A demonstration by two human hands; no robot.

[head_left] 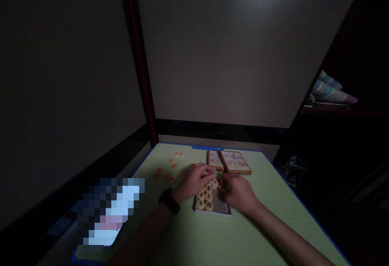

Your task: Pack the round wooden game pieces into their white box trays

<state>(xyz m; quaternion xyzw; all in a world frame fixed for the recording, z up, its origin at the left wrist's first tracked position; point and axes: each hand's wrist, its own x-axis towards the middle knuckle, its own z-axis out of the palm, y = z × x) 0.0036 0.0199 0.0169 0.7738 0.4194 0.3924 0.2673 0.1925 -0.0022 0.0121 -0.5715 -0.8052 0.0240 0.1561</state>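
A small white box [226, 208] lies on the pale green table [231, 233] and holds several round cream game pieces [205, 200] with dark marks, packed in rows. My left hand [194, 183], with a dark watch on its wrist, rests at the box's far left corner, fingers curled and pinched at a piece. My right hand [237, 191] lies over the box's right side, fingers bent towards the same spot. What either hand grips is hard to make out in the dim light.
Several loose round pieces with red marks [170, 171] lie scattered at the table's far left. Two orange-edged box lids or cards [229, 160] lie behind the hands. A lit, blurred-out screen [112, 213] sits at the near left. Walls close in behind; a shelf with folded cloth [331, 92] stands at right.
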